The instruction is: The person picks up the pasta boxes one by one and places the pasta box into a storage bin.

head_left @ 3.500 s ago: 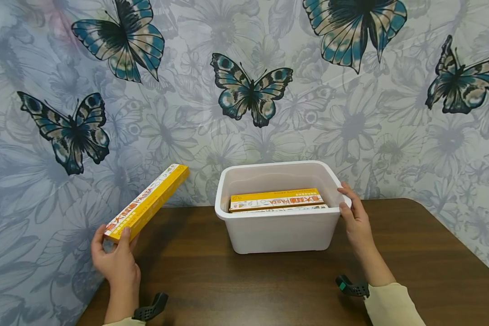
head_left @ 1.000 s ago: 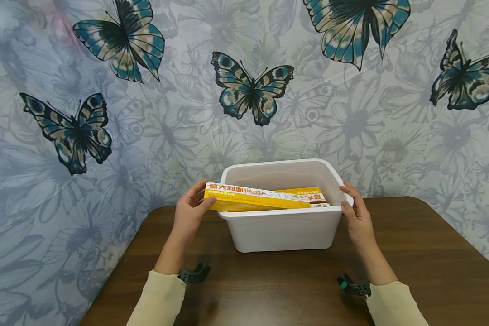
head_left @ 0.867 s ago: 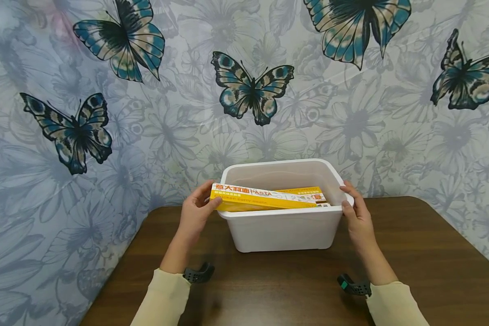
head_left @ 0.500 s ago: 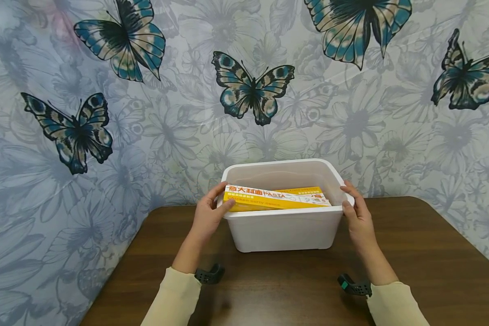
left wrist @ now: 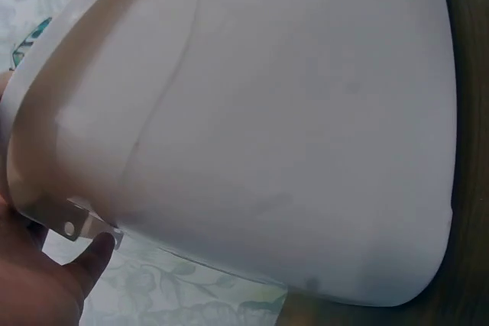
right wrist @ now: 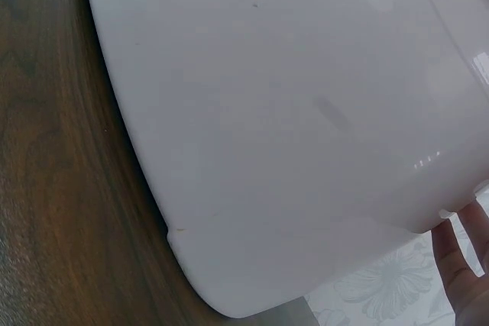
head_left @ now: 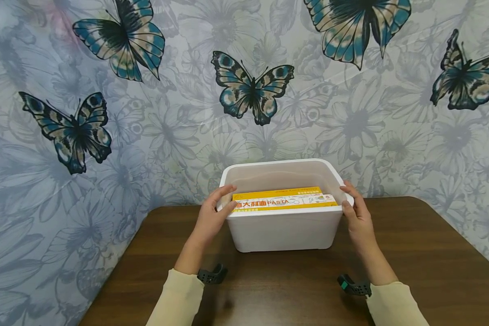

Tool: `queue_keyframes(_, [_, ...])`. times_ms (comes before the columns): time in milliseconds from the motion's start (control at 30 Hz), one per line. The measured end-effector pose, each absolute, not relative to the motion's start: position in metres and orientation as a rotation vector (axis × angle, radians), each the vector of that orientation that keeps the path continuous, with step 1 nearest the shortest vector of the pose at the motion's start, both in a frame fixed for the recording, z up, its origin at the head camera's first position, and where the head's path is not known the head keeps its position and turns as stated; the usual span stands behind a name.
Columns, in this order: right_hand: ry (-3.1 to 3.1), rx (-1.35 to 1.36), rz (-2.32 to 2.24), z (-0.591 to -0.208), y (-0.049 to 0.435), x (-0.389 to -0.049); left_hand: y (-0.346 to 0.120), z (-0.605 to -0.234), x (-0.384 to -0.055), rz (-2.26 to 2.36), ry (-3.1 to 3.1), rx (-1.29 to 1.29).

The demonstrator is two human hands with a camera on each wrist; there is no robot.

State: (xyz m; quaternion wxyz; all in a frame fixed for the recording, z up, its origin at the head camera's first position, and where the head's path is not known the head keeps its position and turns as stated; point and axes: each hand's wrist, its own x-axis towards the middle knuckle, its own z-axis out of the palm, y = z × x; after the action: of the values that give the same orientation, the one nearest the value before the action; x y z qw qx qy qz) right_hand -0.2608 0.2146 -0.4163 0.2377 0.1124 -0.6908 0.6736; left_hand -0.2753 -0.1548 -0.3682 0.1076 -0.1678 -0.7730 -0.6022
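Note:
A white plastic storage bin (head_left: 283,233) stands on the table. Inside lies a yellow and white pasta box (head_left: 285,202) near the front wall, with a second yellow box (head_left: 277,192) right behind it. My left hand (head_left: 213,215) grips the bin's left rim, fingers over the edge and thumb close to the pasta box's end. At the opposite end, my right hand (head_left: 356,210) holds the right rim between thumb and fingers. Both wrist views are mostly filled by the bin's outer walls. The lower parts of the boxes are hidden by the front wall.
The bin sits near the back edge of a dark brown wooden table (head_left: 277,290). Behind it rises a wall covering (head_left: 167,136) with flowers and butterflies. Black straps (head_left: 213,274) are worn at both wrists, by the pale sleeves.
My left hand has brought the pasta box in from the left, lowered it into the bin and released it, then moved onto the left rim. My right hand has stayed on the right rim.

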Motion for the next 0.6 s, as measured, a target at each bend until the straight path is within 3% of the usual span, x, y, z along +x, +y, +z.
queue_keyframes(600, [-2.080, 0.374, 1.632, -0.412, 0.222, -0.260, -0.168, -0.394, -0.250, -1.476, -2.363, -0.470])
